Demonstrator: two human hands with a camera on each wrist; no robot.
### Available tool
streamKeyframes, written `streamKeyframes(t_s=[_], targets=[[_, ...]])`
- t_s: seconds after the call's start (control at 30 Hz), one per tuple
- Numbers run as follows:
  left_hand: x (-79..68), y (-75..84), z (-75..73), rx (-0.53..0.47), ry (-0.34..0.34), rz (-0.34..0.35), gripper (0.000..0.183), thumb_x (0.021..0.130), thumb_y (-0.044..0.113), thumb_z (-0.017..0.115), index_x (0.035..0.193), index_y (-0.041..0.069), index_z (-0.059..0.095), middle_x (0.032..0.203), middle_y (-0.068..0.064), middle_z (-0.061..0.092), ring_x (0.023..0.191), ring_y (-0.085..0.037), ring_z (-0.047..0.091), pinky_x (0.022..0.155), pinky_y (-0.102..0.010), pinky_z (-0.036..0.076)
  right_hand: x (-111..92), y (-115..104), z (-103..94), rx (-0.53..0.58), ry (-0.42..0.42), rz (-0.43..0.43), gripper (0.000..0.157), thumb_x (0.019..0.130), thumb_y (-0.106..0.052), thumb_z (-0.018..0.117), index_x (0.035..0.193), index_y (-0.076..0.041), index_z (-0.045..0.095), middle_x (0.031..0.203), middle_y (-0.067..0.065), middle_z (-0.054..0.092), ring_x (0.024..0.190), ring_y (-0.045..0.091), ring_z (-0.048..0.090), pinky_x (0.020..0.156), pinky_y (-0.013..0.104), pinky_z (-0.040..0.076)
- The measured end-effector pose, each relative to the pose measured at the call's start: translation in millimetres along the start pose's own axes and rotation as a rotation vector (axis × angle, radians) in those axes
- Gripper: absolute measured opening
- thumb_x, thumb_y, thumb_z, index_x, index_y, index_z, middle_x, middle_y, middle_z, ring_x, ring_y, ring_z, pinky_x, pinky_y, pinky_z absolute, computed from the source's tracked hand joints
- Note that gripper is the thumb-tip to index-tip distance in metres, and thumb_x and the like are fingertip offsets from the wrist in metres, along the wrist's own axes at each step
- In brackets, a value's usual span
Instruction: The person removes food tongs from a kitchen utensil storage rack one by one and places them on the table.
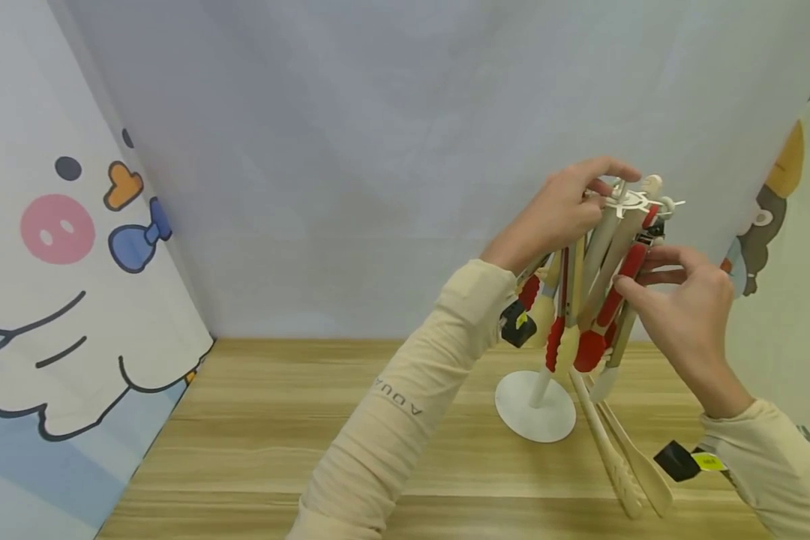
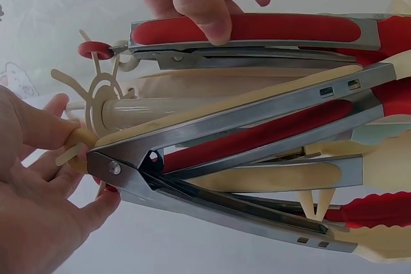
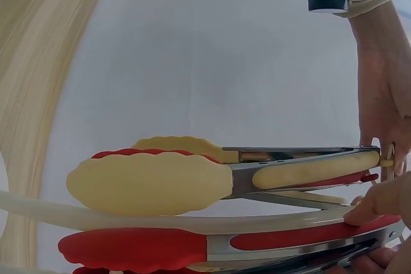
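A white rack (image 1: 547, 429) with a round base and a ring of hooks on top stands at the right of the table, hung with several tongs and other utensils. My left hand (image 1: 563, 206) is at the hooks; in the left wrist view its fingers pinch the ring end of cream-handled metal tongs (image 2: 257, 104) around a hook. My right hand (image 1: 695, 307) pinches the handle of red tongs (image 1: 622, 285) between thumb and fingers. The red ring (image 2: 94, 50) of these tongs sits on a hook. Cream tong heads (image 3: 148, 184) show beside the red one in the right wrist view.
On the wood-grain table (image 1: 297, 435), a beige slotted spoon (image 1: 622, 476) and a beige spoon (image 1: 651, 476) lie side by side near the rack's base. Pale curtain (image 1: 378, 187) closes off the back, and cartoon-printed cloth (image 1: 74, 315) hangs at the left.
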State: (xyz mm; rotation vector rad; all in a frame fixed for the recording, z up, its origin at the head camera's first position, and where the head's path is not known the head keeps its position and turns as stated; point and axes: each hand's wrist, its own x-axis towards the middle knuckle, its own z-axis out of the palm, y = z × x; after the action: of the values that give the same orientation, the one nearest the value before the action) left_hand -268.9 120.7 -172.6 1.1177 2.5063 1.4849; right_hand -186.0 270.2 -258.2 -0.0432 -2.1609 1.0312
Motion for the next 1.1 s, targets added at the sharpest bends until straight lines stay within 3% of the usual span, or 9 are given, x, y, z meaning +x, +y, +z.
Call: streamKeyframes(t_s=[0.23, 0.43, 0.57, 0.83, 0.97, 1.1], targets=[[-0.4, -1.0, 0.9, -0.026, 0.008, -0.007, 0.058, 0.084, -0.013, 0.041, 0.127, 0.024, 0.057, 0.123, 0.009, 0.054, 0.103, -0.001, 0.053, 0.064, -0.02, 0.044, -1, 1, -2.8, 0.004, 0.01, 0.008, 0.029, 0.076, -0.014, 0.074, 0.103, -0.004, 0.068, 0.072, -0.028, 0.056, 0.066, -0.011, 0.056, 0.054, 0.01, 0.04], [-1.6, -1.0, 3.6, 0.004, 0.022, 0.018, 0.055, 0.088, -0.011, 0.041, 0.128, 0.023, 0.057, 0.128, 0.014, 0.053, 0.108, 0.003, 0.052, 0.076, -0.014, 0.042, -1, 2, -4.7, 0.017, 0.007, 0.026, 0.03, 0.076, -0.014, 0.075, 0.103, -0.004, 0.068, 0.073, -0.025, 0.058, 0.067, -0.009, 0.056, 0.062, 0.016, 0.039], [-1.2, -1.3, 3.9, 0.048, 0.022, 0.041, 0.051, 0.09, -0.008, 0.042, 0.129, 0.022, 0.056, 0.126, 0.014, 0.054, 0.109, 0.003, 0.052, 0.081, -0.012, 0.04, 0, 3, -7.7, 0.026, -0.015, 0.017, 0.031, 0.076, -0.013, 0.076, 0.104, -0.003, 0.068, 0.074, -0.027, 0.058, 0.068, -0.01, 0.057, 0.063, 0.014, 0.04], [-1.0, -0.9, 4.4, 0.12, 0.028, 0.039, 0.042, 0.096, 0.0, 0.042, 0.127, 0.024, 0.056, 0.123, 0.011, 0.056, 0.113, 0.003, 0.048, 0.087, -0.012, 0.037, 1, 4, -14.8, 0.036, -0.085, 0.019, 0.031, 0.079, -0.015, 0.075, 0.107, -0.004, 0.066, 0.08, -0.021, 0.061, 0.073, -0.005, 0.06, 0.06, 0.01, 0.044], [-0.6, -0.3, 5.0, 0.104, 0.032, 0.017, 0.04, 0.097, 0.002, 0.043, 0.125, 0.025, 0.057, 0.123, 0.013, 0.056, 0.113, 0.005, 0.047, 0.088, -0.012, 0.036, 1, 3, -16.1, 0.043, -0.084, 0.031, 0.031, 0.079, -0.014, 0.075, 0.107, -0.004, 0.065, 0.081, -0.019, 0.061, 0.074, -0.004, 0.059, 0.06, 0.01, 0.044], [-1.6, -0.7, 4.1, 0.137, 0.035, 0.037, 0.037, 0.099, 0.004, 0.04, 0.125, 0.024, 0.057, 0.124, 0.014, 0.056, 0.114, 0.005, 0.046, 0.089, -0.01, 0.034, 1, 1, -16.6, 0.053, -0.075, 0.028, 0.029, 0.079, -0.013, 0.075, 0.105, -0.006, 0.065, 0.081, -0.019, 0.061, 0.074, -0.003, 0.059, 0.059, 0.01, 0.044]])
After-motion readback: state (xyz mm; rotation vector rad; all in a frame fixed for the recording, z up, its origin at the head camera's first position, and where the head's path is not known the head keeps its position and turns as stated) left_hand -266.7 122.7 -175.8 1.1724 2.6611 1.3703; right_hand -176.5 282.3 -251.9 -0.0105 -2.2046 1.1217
